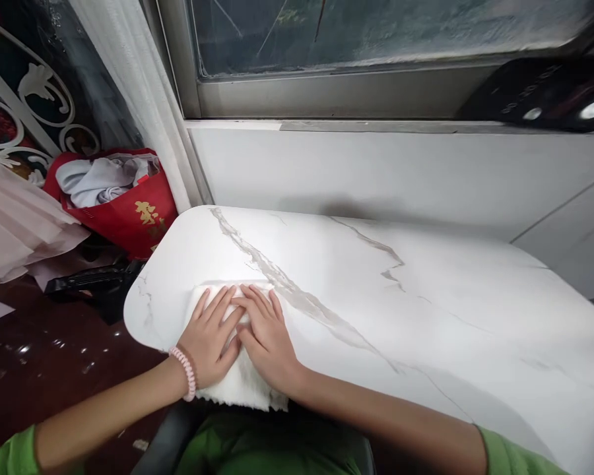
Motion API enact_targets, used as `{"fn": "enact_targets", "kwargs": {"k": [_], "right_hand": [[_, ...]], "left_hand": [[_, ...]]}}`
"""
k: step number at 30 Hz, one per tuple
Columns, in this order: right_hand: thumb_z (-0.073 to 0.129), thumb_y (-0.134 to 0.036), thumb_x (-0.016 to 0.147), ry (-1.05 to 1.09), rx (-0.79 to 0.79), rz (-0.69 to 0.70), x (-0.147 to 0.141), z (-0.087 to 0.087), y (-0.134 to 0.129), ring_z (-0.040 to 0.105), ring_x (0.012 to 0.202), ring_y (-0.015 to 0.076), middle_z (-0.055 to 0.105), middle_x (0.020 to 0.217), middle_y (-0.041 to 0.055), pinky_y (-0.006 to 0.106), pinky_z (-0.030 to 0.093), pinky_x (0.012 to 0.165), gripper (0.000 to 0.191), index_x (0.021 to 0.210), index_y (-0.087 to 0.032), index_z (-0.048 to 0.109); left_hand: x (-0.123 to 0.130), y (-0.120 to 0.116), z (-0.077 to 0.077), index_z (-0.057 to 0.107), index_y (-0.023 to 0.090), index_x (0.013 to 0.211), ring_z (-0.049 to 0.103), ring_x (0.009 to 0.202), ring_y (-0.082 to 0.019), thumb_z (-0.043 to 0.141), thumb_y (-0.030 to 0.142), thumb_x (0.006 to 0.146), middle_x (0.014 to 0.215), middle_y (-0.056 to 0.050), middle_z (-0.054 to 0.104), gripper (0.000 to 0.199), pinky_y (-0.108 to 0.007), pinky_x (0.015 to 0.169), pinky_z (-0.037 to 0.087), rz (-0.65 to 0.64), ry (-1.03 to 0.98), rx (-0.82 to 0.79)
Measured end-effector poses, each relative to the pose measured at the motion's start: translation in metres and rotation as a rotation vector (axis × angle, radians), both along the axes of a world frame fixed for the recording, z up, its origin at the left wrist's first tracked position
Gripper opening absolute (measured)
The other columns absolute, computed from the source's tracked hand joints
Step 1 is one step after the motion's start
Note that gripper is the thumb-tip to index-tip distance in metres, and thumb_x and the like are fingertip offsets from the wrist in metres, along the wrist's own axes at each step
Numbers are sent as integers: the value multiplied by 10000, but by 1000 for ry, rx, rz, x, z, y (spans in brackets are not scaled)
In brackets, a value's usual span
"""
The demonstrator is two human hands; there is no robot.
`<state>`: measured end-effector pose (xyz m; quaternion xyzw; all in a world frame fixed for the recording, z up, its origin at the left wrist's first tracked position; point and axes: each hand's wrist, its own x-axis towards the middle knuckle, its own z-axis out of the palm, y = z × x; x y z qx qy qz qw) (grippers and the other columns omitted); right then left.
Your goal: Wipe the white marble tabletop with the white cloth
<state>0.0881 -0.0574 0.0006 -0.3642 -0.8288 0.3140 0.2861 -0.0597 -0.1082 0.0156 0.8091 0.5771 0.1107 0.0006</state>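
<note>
Marble-veined table point(455, 277): left hand point(208, 342) and right hand point(268, 338) flat on white cloth point(242, 386), grip released; uneven pressure could bunch it.

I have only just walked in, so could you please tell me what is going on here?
A person's left hand and right hand lie flat, side by side, on a white cloth. The cloth is on a white, grey-veined table, near its rounded left end. A pink coiled band circles the left wrist. A red bag is beyond that end.
</note>
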Motion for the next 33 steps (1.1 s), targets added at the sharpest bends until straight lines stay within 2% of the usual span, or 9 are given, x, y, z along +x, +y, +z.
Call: {"fn": "enact_targets", "kwargs": {"k": [2, 4, 11, 14, 20, 23, 26, 29, 33], "right_hand": [[370, -155, 834, -3, 20, 36, -9, -1, 9, 305, 1393, 221, 512, 1380, 55, 551, 86, 1182, 425, 1220, -246, 523], [370, -164, 834, -22, 55, 57, -24, -4, 30, 315, 1388, 232, 508, 1383, 86, 552, 89, 1177, 421, 1225, -205, 520], [295, -173, 868, -114, 97, -174, -90, -11, 139, 318, 1377, 270, 457, 1413, 164, 547, 75, 1156, 443, 1268, -88, 465], [263, -169, 884, -132, 117, -244, -109, -13, 178, 316, 1373, 275, 465, 1398, 173, 563, 72, 1146, 434, 1263, -76, 453], [224, -178, 901, -69, 145, -266, -129, -17, 228, 373, 1325, 267, 551, 1295, 133, 578, 71, 1137, 389, 1179, -136, 492], [236, -209, 915, -109, 137, -235, -134, -16, 236, 313, 1365, 289, 492, 1363, 146, 587, 34, 1133, 408, 1246, -120, 458], [273, -283, 937, -177, 131, -153, -135, -13, 230, 192, 1420, 320, 343, 1484, 171, 608, 6, 1119, 474, 1370, -115, 366], [285, -336, 953, -224, 116, -49, -138, -7, 209, 131, 1442, 302, 265, 1528, 175, 594, -15, 1123, 525, 1435, -129, 294], [281, -381, 967, -240, 124, 62, -148, 1, 162, 124, 1446, 284, 251, 1534, 185, 575, -23, 1129, 551, 1459, -133, 269]], "left_hand": [[-10, 7, -1, 437, 169, 1396, 260, 1405, -281, 374, 258, 891, 1502, -135, 333, 516, -545, 1151, 193, 18, 6, -11], [-25, 29, 0, 436, 156, 1396, 280, 1398, -280, 385, 266, 883, 1487, -142, 361, 527, -534, 1152, 182, 24, 16, -38], [-84, 170, 4, 470, 197, 1363, 332, 1372, -216, 391, 250, 877, 1470, -72, 411, 495, -455, 1156, 148, -50, 16, -98], [-98, 217, 4, 483, 198, 1348, 336, 1367, -205, 388, 237, 872, 1468, -66, 415, 487, -436, 1156, 142, -95, 16, -107], [-116, 269, -2, 508, 199, 1303, 391, 1320, -205, 355, 241, 882, 1446, -65, 443, 450, -405, 1143, 172, -82, 0, -70], [-124, 278, -5, 533, 170, 1247, 435, 1278, -209, 354, 252, 887, 1423, -86, 466, 410, -389, 1133, 196, -83, -11, -40], [-132, 269, -4, 525, 151, 1239, 432, 1279, -231, 362, 292, 896, 1405, -110, 477, 405, -415, 1133, 194, -84, 6, -49], [-143, 241, -1, 462, 135, 1317, 361, 1338, -249, 359, 342, 905, 1435, -126, 435, 473, -448, 1147, 160, -87, 34, -82], [-160, 183, 2, 365, 146, 1410, 286, 1385, -250, 300, 366, 929, 1495, -111, 352, 533, -470, 1155, 145, -37, 57, -92]]}}
